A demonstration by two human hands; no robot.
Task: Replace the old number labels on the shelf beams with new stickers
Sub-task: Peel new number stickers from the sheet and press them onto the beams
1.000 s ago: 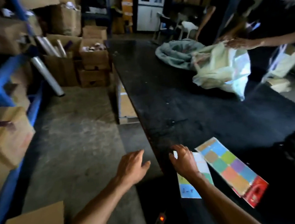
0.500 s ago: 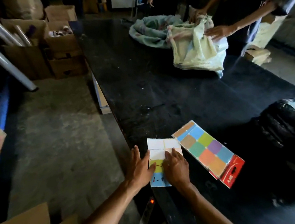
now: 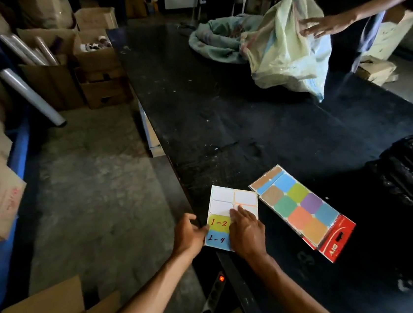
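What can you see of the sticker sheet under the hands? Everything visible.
The sticker sheet is a white paper backing lying flat at the black table's near edge, its lower left corner overhanging. Its upper cells look peeled and blank, with orange outlines. A yellow sticker reads 1-2 in red; a blue one below reads 2-4. The left hand pinches its left edge; the right hand rests on top, fingers at an orange sticker's corner. The pack of colored stickers lies beside it, apart.

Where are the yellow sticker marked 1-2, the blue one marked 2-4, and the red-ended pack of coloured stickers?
yellow sticker [image 3: 218, 223], head view, on its handwritten number.
blue sticker [image 3: 216, 239], head view, on its handwritten number.
sticker pack [image 3: 299, 211], head view, middle of its coloured grid.
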